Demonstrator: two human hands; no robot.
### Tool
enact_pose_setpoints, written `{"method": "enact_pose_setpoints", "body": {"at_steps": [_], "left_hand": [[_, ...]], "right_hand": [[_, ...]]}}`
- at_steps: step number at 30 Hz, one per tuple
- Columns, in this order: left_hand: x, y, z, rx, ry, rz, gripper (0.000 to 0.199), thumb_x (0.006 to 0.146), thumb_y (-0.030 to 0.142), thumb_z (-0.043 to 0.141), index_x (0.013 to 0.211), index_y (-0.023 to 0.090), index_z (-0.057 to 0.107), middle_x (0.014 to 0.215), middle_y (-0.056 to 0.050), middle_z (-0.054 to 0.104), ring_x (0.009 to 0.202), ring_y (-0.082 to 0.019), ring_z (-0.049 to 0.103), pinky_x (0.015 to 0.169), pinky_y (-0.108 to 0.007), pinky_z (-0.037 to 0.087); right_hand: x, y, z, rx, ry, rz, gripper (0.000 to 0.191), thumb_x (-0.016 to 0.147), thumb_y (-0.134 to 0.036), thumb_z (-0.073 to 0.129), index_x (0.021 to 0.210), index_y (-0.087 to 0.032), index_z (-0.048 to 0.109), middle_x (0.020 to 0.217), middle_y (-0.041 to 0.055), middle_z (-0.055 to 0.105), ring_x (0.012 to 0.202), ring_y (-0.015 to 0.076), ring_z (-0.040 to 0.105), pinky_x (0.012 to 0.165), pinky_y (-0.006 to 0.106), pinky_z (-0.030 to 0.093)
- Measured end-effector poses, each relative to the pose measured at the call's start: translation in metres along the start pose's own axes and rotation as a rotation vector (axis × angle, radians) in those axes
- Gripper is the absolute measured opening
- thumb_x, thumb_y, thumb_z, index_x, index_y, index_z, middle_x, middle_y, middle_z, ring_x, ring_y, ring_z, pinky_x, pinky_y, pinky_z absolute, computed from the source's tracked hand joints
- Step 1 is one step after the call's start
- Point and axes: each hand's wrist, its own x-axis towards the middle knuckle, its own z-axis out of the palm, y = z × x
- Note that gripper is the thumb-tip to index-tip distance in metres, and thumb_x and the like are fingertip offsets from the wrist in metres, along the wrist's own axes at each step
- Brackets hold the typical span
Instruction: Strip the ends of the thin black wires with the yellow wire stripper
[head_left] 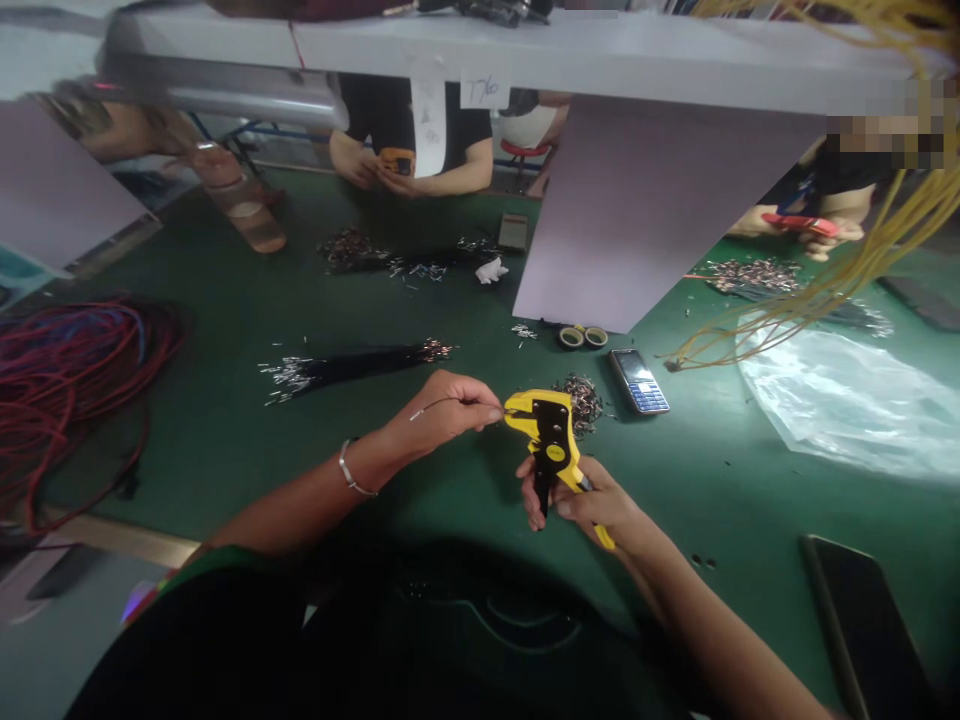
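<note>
Left hand [431, 428] pinches one thin black wire [436, 403] between the thumb and the fingers, with the fingertips just beside the mouth of the yellow-and-black wire stripper [553, 432]. One end of this wire, which has a bright metal tip, points back over the hand toward the wrist; the other end is hidden near the mouth, so I cannot tell how deep it sits. Right hand [600, 500] is wrapped around the handles of the stripper, below its head; how hard it squeezes, I cannot tell.

For good work, I think the wire should enter the mouth straight and not at a slant, and the pinch should be firm but not crushing. The fingertips are very near to the jaws, so it seems wise to give them a little more room before any squeeze. The stripper head is best held level and steady, because a twist could nick or bend so thin a wire.

Just beyond the stripper, a small pile of short pieces [589, 401] lies on the green tabletop [450, 520]. Farther to the left, a bundle of black wires [360, 363] lies flat, well apart from the tool.
</note>
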Motion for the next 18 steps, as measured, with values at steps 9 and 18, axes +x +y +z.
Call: {"method": "enact_pose_setpoints", "body": {"at_steps": [9,18], "left_hand": [[0.0026,-0.0054,0.0015,-0.022,-0.014,-0.009,0.012,0.071,0.025,0.065,0.067,0.014,0.068,0.053,0.003,0.055,0.047,-0.006,0.041,0.046,-0.021,0.030],[0.0011,-0.0004,0.0054,-0.036,0.035,-0.033,0.011,0.071,0.023,0.064,0.068,0.014,0.068,0.050,0.004,0.051,0.047,-0.006,0.039,0.047,-0.022,0.030]], "right_hand": [[-0.0013,-0.0023,0.0046,0.032,0.010,0.024,0.037,0.064,-0.015,0.070,0.100,-0.011,0.064,0.072,0.0045,0.064,0.057,0.0158,0.056,0.058,0.034,0.048],[-0.0008,-0.0025,0.0055,0.027,0.010,0.033,0.037,0.064,-0.017,0.070,0.099,-0.011,0.062,0.071,0.0042,0.062,0.057,0.0156,0.055,0.059,0.035,0.048]]}}
